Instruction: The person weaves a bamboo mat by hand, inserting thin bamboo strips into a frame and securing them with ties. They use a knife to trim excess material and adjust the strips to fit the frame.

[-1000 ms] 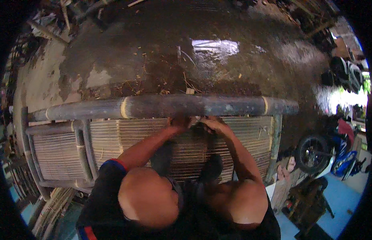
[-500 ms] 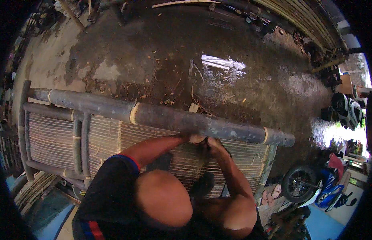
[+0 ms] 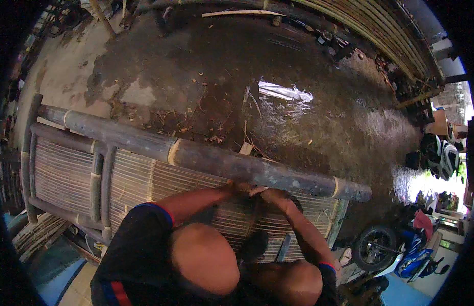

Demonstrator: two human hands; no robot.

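Observation:
Close together, my left hand and my right hand meet against the near side of a thick dark bamboo pole. The fingers of both are curled and partly blurred; whatever they grip between them is too dark to make out. Below lies a bamboo-slat panel framed by the poles, with my bent knees over it. A dark rounded thing shows beside my right wrist. On the slats near my right knee rests a narrow blue-grey strip.
Wet, dark floor with scattered chips and scraps lies beyond the pole. Long bamboo poles are stacked at the far right. A blue motorcycle stands at the right, and bundled bamboo strips lie at the lower left.
The whole view has shifted and tilted slightly. My hands stay together by the pole, with my right forearm swung a little outward. The blue-grey strip shows more plainly now.

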